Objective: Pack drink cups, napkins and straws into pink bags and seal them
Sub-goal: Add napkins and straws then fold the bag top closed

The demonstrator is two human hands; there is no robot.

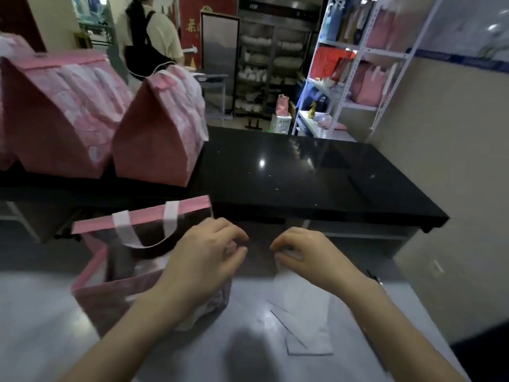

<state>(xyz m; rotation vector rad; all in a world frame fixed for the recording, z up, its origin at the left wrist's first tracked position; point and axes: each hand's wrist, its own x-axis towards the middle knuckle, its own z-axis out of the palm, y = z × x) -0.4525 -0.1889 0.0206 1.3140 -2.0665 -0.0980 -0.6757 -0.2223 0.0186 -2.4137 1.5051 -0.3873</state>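
The open pink bag (110, 299) stood on the grey worktop (41, 312) at the lower left, its mouth gaping and its white handle (129, 235) drooping across the opening. The left hand (203, 260) hung over the bag's right-hand corner, its wrist covering that side of the rim. Its fingers (234, 232) were curled, with the tips of thumb and forefinger drawn close together just past the bag's edge. The blur hid whether anything was held between them. Just beside it, with a narrow gap between the two sets of fingertips, the right hand (311, 255) pinched the far end of a white paper (303, 299) between thumb and forefinger. The rest of that hand's fingers (283, 241) were bent above it. The paper ran back from the pinch toward the person and lay flat on the grey worktop to the right of the bag, apart from it, with overlapping white pieces (305, 343) at its near end. On the raised black worktop (303, 175) behind stood two closed pink bags, a large one (60, 114) and a smaller one (154, 139), touching side by side with their tops folded over. Farther back a person (151, 37) stood facing away, and a white shelf (355, 78) on the right held more pink bags.
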